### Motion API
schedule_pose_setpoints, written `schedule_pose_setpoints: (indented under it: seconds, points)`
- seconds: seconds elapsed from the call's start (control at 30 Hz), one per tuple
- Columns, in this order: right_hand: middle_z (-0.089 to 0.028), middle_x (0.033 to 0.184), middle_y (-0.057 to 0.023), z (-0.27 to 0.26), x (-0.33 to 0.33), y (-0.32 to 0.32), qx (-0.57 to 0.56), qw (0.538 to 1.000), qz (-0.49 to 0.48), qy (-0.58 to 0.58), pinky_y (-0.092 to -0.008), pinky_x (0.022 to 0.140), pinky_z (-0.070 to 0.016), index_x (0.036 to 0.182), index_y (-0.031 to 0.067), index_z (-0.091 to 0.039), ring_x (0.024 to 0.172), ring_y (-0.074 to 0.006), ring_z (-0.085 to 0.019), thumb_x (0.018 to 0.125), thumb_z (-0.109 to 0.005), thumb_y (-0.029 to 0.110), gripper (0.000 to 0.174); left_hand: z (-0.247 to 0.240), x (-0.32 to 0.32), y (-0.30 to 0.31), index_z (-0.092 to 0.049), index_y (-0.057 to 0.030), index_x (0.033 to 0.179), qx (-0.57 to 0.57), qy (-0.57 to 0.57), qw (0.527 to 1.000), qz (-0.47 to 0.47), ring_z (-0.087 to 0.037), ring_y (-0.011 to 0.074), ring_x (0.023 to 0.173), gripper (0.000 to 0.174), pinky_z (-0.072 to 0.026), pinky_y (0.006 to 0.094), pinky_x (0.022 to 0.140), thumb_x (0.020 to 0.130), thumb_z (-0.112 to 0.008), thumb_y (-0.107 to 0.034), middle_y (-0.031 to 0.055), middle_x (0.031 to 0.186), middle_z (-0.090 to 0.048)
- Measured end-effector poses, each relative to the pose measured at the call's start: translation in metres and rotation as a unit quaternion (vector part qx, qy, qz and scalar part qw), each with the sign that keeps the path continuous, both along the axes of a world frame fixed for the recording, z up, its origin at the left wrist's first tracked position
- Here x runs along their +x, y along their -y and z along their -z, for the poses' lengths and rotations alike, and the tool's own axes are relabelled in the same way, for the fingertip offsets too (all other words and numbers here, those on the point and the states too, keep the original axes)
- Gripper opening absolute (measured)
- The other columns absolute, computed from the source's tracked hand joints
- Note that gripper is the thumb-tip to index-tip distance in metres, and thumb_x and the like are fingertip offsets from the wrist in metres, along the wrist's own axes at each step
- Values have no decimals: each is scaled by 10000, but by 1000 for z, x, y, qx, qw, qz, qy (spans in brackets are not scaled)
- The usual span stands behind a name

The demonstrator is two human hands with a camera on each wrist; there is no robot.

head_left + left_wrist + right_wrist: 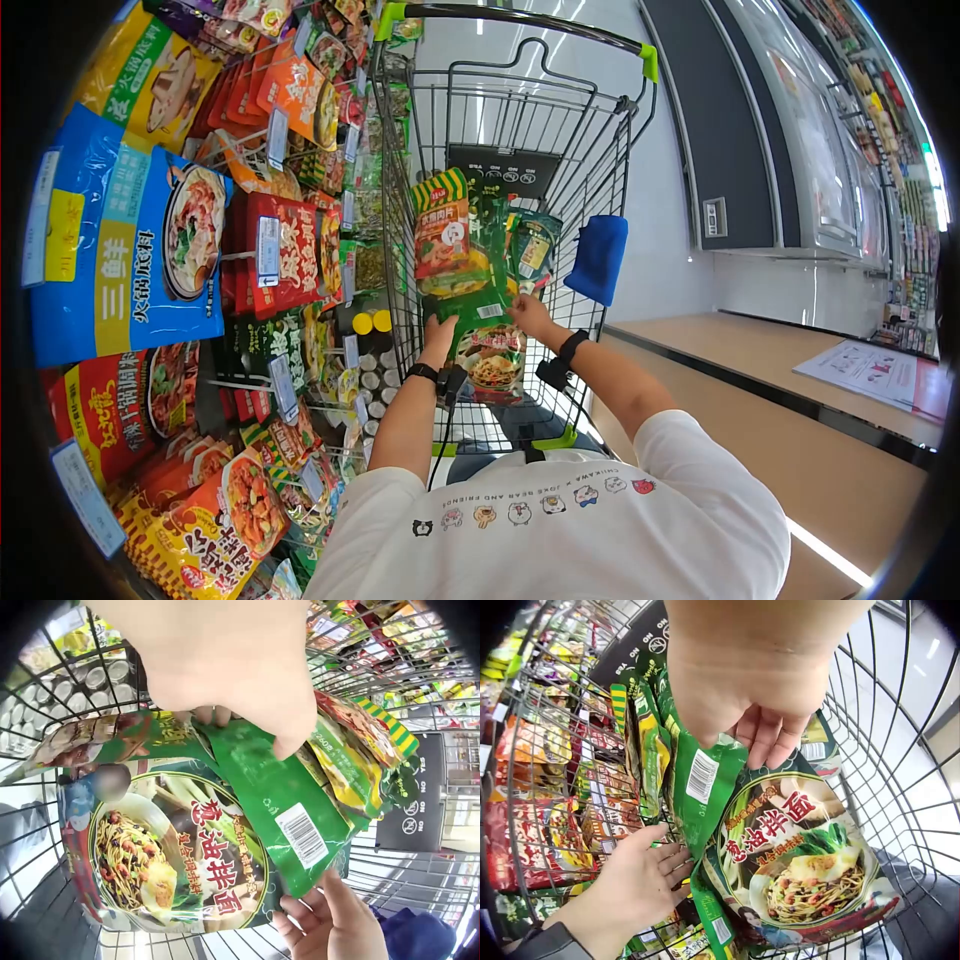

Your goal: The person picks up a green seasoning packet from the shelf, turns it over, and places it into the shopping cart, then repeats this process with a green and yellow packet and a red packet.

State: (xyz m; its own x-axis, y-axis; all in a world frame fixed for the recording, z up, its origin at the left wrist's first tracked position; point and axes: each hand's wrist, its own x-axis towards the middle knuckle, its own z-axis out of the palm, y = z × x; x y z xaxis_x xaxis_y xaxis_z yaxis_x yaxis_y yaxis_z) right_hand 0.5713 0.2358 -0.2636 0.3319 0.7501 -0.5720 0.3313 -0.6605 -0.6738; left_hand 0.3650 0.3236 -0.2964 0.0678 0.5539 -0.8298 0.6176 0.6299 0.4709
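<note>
A green food packet (480, 302) with a white barcode label (302, 833) lies across the cart between both hands. My left hand (438, 342) grips its side edge, the thumb on the green face and the fingers curled at the edge. At the barcode corner, my right hand (750, 697) pinches the packet with its fingertips. Partly beneath it is a dark green noodle packet (217, 855) picturing a bowl of noodles with a fried egg. Beyond the hands stand a red-and-orange packet (443, 235) with a striped top and a dark packet (535, 245).
The wire shopping cart (590, 150) surrounds the packets, its black handle (520, 14) at the far end. A blue cloth-like item (597, 260) hangs on its right side. Shelves of hotpot packets (130, 240) line the left; a wooden ledge (760, 370) runs along the right.
</note>
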Motion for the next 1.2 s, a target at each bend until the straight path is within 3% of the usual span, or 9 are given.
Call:
schedule_pose_setpoints:
  seconds: [0.5, 0.6, 0.77, 0.87, 0.97, 1.03, 1.1, 1.13, 1.2]
  points:
    - [-399, 637, 39, -114, -40, -33, 121, 961, -1, -248, -210, 508, -370, 704, 71, -425, 581, -39, -391, 822, -562, 113, 186, -107, 16, 1, -155, -117, 1365, -93, 152, 984, -24, -255, 295, 1258, 804, -236, 424, 995, 788, -325, -650, 141, 1367, -262]
    - [-377, 653, 41, -149, -52, -32, 188, 953, -100, -214, -208, 509, -331, 689, 57, -422, 585, -40, -363, 810, -566, 96, 193, -108, 17, 14, -177, -168, 1362, -165, 400, 900, -52, -179, 260, 1286, 777, -159, 490, 1013, 787, -247, -687, 70, 1400, -192]
    - [-453, 618, 21, -251, -70, -9, 211, 946, -208, -131, -231, 501, -352, 712, 47, -489, 577, -48, -427, 769, -563, 66, 95, -216, 13, 38, -259, -124, 1325, -331, 530, 742, -243, -318, 239, 1219, 878, -237, 433, 1005, 725, -196, -761, 88, 1345, -289]
    - [-513, 608, -86, -288, -90, 27, 268, 921, -281, -40, -303, 510, -397, 716, 50, -512, 575, -208, -517, 681, -572, 70, 73, -240, -6, 64, -255, -101, 1320, -317, 620, 675, -243, -339, 280, 1201, 927, -261, 446, 992, 693, -226, -783, 126, 1328, -311]
    - [-507, 606, -101, -323, -118, 71, 348, 867, -356, 19, -368, 518, -410, 697, 62, -504, 592, -291, -526, 635, -585, 75, 103, -272, -39, 105, -253, -95, 1318, -162, 613, 743, -216, -369, 292, 1179, 922, -321, 456, 952, 695, -254, -775, 142, 1314, -326]
    - [-500, 608, -96, -332, -146, 102, 392, 832, -390, 43, -379, 518, -408, 685, 63, -496, 597, -294, -522, 638, -592, 81, 109, -249, -77, 140, -390, -73, 1227, -165, 568, 752, -289, -458, 260, 1091, 708, -413, 441, 861, 796, -372, -634, 112, 1225, -431]
    - [-500, 613, -83, -335, -171, 129, 428, 783, -447, 60, -378, 507, -412, 688, 69, -504, 593, -282, -526, 651, -613, 96, 118, -300, -120, 181, -440, -73, 1174, 16, 539, 823, -180, -522, 206, 990, 449, -458, 382, 785, 836, -517, -357, 87, 1140, -502]
    - [-507, 617, -81, -337, -185, 145, 448, 760, -468, 55, -372, 504, -417, 694, 70, -512, 591, -278, -530, 655, -619, 100, 118, -252, -131, 194, -464, -58, 1143, -88, 681, 697, -207, -551, 163, 904, 405, -479, 329, 712, 761, -582, -121, 72, 1082, -540]
    - [-523, 626, -76, -348, -198, 171, 473, 712, -518, 19, -355, 498, -427, 709, 70, -530, 582, -269, -539, 660, -630, 100, 116, -290, -153, 231, -477, -16, 1121, -51, 631, 756, -166, -550, 163, 897, 438, -475, 313, 731, 713, -620, -89, 85, 1068, -550]
